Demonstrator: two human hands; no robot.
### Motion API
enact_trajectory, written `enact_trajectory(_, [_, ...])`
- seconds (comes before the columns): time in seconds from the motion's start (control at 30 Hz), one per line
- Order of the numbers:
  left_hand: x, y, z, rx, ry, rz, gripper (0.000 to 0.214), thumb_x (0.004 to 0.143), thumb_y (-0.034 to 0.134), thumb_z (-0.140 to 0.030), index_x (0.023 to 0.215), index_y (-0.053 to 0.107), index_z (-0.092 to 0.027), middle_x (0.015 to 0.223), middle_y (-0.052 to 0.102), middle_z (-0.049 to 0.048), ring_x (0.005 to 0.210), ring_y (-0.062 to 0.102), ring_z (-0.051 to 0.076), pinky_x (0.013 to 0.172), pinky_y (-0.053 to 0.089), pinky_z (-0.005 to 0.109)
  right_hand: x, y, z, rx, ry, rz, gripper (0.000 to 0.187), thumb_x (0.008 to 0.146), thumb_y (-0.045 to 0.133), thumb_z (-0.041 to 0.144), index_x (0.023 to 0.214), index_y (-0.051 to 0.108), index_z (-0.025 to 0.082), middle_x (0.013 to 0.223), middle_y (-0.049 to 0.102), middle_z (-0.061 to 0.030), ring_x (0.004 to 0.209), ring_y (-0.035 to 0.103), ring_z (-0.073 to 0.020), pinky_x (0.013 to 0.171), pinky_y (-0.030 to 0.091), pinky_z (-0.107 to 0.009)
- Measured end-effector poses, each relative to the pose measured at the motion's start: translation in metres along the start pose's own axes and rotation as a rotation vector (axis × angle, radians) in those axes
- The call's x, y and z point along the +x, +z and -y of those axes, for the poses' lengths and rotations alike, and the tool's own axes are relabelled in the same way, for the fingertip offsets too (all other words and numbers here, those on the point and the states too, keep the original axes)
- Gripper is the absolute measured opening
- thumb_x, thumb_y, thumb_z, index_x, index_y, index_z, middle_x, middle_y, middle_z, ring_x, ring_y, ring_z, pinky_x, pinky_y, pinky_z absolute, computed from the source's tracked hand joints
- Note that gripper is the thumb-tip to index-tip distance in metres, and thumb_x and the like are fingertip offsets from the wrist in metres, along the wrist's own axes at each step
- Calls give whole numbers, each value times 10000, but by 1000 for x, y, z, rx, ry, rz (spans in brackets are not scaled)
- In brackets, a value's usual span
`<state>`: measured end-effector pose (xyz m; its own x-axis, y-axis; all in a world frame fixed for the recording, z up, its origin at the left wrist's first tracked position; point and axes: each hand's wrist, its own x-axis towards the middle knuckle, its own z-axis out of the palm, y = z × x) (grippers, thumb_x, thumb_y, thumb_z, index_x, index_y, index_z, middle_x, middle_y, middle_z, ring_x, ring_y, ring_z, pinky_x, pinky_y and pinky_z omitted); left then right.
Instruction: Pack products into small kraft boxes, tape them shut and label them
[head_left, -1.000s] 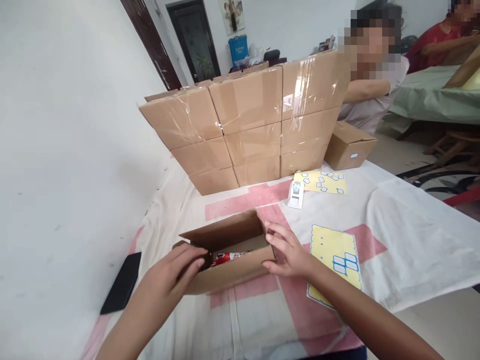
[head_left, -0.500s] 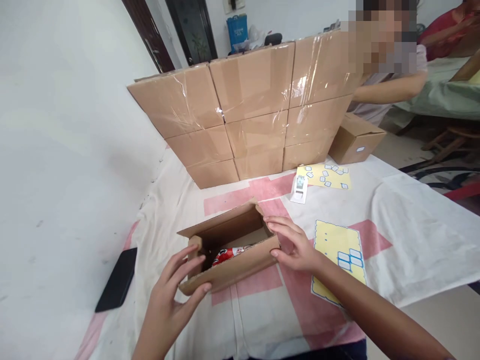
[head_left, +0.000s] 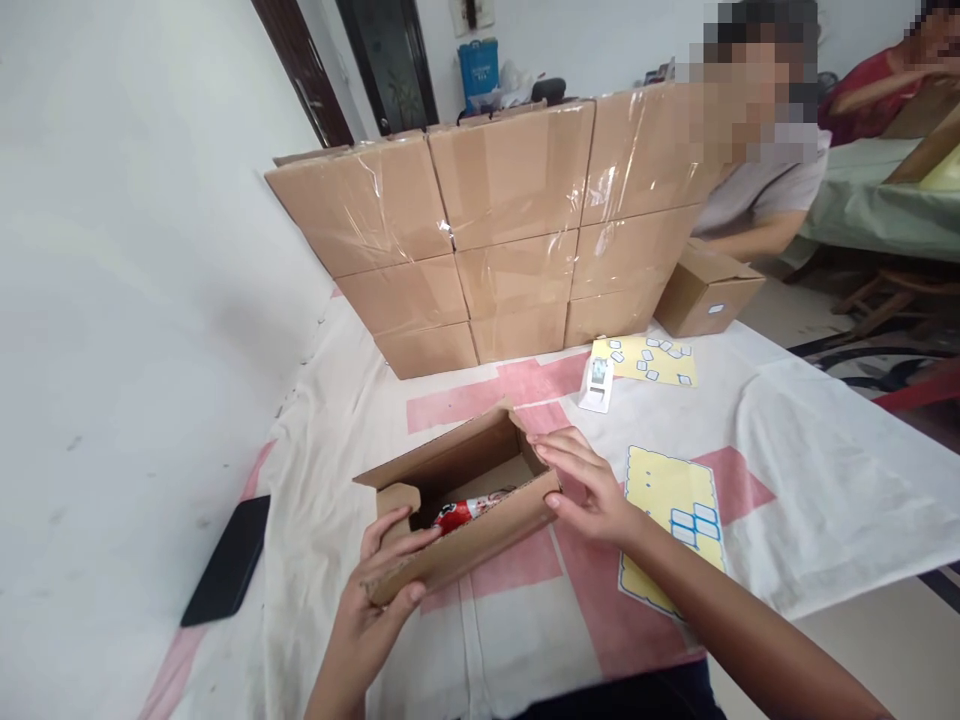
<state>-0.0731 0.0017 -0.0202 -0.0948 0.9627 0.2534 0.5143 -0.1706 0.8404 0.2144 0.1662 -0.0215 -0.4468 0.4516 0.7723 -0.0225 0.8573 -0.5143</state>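
A small open cardboard box stands on the cloth in front of me, with a red and white packet inside it. My left hand grips the near left corner, thumb on the outer front wall and fingers reaching over the rim by the left end flap. At the right end, my right hand holds the edge, fingers along the end flap and thumb at the near corner. The lower part of the packet is hidden by the front wall.
Taped, stacked cartons form a wall behind the box. A white dispenser and yellow sticker sheets lie on the cloth. A black phone-like slab is at left. A closed carton stands near a co-worker.
My left hand has moved right and farther over the front wall, its fingers now inside the box. The left end flap shows more. The co-worker's arm has lowered behind the closed carton.
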Motion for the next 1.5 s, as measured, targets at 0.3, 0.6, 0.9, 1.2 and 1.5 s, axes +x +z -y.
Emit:
enact_trajectory(0.3, [1, 3, 4, -198, -13, -85, 508, 840, 589, -690, 1081, 790, -291, 1244, 728, 127, 1357, 489, 367, 1138, 401, 588, -7, 5, 5, -21, -18, 202, 428, 1014, 452, 512, 1207, 680, 206, 1155, 728, -125, 1015, 559, -269, 876, 449, -473])
enact_trajectory(0.6, [17, 30, -18, -285, -228, -362, 674, 936, 543, -447, 1556, 296, -359, 1662, 322, 66, 1543, 284, 281, 1221, 338, 506, -12, 8, 2, 24, 262, 25, 636, 1015, 430, 447, 1597, 253, 260, 1627, 325, -135, 1482, 327, -328, 1155, 370, -558])
enact_trajectory(0.9, [27, 26, 1, -391, -146, -333, 677, 869, 518, -266, 1511, 348, -395, 1594, 389, 36, 1513, 333, 281, 1221, 328, 538, -5, 5, -12, 72, 193, 39, 628, 980, 484, 519, 1562, 370, 315, 1505, 471, -111, 1387, 429, -342, 1127, 394, -579])
enact_trajectory(1.2, [29, 20, -46, 536, 8, -63, 430, 933, 527, -295, 1343, 637, -359, 1379, 628, 65, 1436, 445, 343, 1248, 180, 611, 8, 4, -3, -173, -3, -23, 368, 936, 489, 280, 1254, 673, 253, 1129, 691, -119, 1107, 555, -335, 905, 504, -578])
enact_trajectory(1.5, [40, 64, -52, 862, 181, -19, 728, 899, 586, -582, 1531, 441, -252, 1593, 445, 64, 1460, 377, 457, 1169, 336, 622, 6, -43, -36, 18, 552, -272, 255, 930, 552, 294, 1080, 752, 242, 1173, 728, -71, 1101, 633, -240, 955, 506, -423])
